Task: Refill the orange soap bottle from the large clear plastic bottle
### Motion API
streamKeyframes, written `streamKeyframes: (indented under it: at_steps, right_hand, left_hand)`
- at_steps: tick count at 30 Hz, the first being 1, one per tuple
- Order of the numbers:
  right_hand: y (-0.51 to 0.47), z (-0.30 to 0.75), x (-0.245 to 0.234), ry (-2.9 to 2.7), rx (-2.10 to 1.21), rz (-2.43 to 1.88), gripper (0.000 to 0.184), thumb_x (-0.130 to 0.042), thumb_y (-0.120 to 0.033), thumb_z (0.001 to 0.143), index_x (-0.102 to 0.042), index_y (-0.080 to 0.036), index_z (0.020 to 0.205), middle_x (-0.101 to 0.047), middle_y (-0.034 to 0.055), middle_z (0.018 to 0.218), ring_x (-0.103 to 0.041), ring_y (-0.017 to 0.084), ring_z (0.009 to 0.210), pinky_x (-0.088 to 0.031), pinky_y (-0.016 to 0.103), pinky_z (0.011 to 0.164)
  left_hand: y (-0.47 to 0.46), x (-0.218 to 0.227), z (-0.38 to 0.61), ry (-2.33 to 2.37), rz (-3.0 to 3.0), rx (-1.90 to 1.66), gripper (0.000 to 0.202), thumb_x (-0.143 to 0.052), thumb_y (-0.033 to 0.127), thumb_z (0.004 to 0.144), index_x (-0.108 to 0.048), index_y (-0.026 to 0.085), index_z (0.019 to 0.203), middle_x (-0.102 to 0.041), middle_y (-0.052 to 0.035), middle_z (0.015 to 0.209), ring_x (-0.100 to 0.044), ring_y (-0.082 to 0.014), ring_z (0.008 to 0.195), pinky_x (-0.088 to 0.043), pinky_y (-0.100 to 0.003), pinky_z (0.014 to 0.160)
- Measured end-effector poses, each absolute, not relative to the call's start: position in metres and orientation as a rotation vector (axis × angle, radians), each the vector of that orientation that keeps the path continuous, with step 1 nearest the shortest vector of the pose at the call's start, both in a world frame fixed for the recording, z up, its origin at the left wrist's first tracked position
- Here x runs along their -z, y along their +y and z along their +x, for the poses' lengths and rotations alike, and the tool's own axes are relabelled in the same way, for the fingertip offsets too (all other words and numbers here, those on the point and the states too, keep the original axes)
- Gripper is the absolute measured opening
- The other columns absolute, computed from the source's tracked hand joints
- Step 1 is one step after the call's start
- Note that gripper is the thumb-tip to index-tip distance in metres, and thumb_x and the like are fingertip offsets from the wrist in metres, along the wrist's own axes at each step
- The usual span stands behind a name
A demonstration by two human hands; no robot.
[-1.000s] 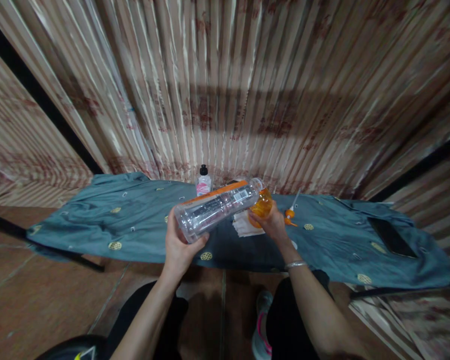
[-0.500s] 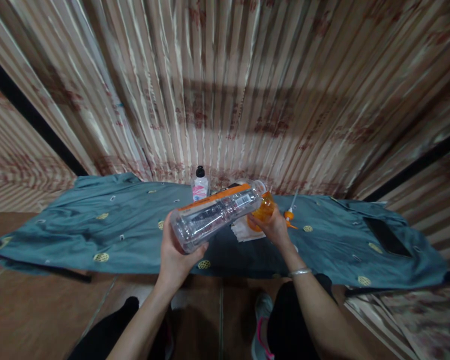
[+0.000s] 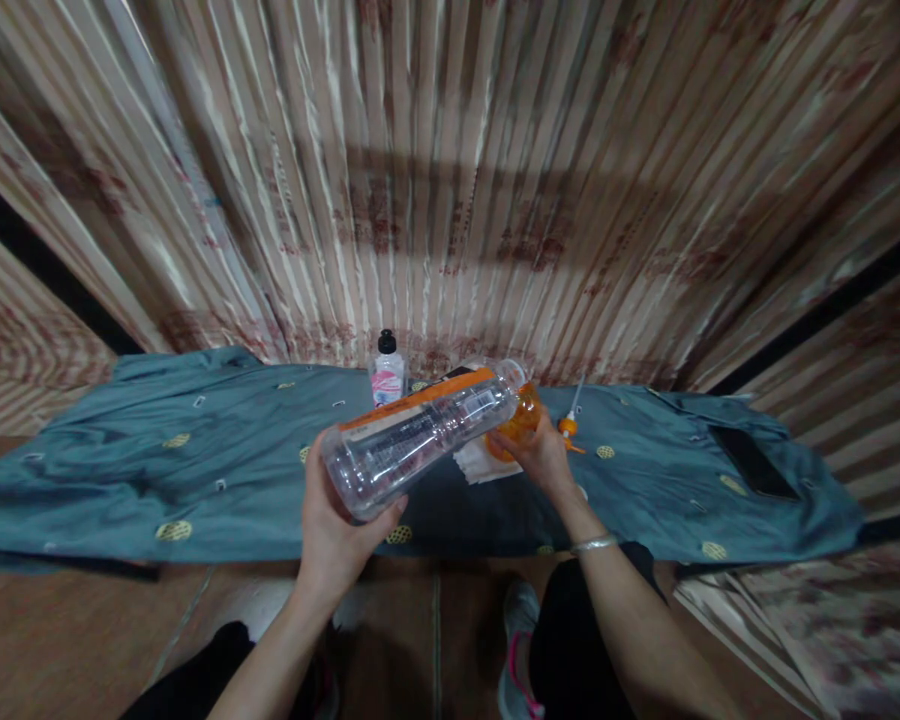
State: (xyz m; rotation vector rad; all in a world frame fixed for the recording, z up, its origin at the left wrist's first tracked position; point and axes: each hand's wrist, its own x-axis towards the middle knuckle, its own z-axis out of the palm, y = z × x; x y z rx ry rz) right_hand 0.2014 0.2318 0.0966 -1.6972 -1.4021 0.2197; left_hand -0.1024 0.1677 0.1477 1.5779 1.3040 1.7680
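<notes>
Though blurry, barcode (image 3: 482,401) on bottle (image 3: 421,432).

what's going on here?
A person's left hand holds a large clear bottle near its base, tilted so its neck is at the top of a small orange bottle in the right hand. Whether liquid is flowing can't be made out. An orange pump top lies to the right on the teal cloth, and a black-capped bottle stands behind the clear one.
</notes>
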Motion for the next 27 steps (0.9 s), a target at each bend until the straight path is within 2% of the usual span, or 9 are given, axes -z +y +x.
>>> streamKeyframes:
  at_steps: [11, 21, 27]
  right_hand:
    - [0.232, 0.200, -0.097, -1.415, -0.225, -1.732, 0.078, -0.086, -0.055, 0.070, -0.057, -0.019, 0.133, -0.082, 0.0171, 0.115, -0.079, 0.038, 0.104, -0.063, 0.049, 0.088]
    - [0.230, 0.198, -0.098, -1.397, -0.244, -1.738, 0.079, -0.087, -0.057, 0.070, -0.057, -0.019, 0.132, -0.082, 0.0161, 0.113, -0.079, 0.040, 0.104, -0.063, 0.052, 0.087]
    - [0.230, 0.198, -0.098, -1.415, -0.216, -1.739, 0.076, -0.086, -0.056, 0.071, -0.057, -0.020, 0.132, -0.081, 0.0160, 0.115, -0.079, 0.037, 0.104, -0.062, 0.047, 0.086]
  left_hand:
    - [0.163, -0.143, -0.099, 1.315, 1.515, -1.792, 0.092, -0.093, 0.049, 0.061, -0.055, 0.018, 0.139, -0.070, -0.0143, 0.129, -0.073, -0.0318, 0.120, -0.061, -0.044, 0.103]
    - [0.159, -0.142, -0.097, 1.340, 1.419, -1.757, 0.095, -0.096, 0.047, 0.056, -0.055, 0.020, 0.137, -0.068, -0.0123, 0.127, -0.071, -0.0329, 0.121, -0.061, -0.045, 0.102]
    - [0.155, -0.146, -0.095, 1.332, 1.432, -1.766, 0.093, -0.095, 0.043, 0.057, -0.054, 0.020, 0.137, -0.068, -0.0124, 0.129, -0.072, -0.0317, 0.118, -0.062, -0.043, 0.100]
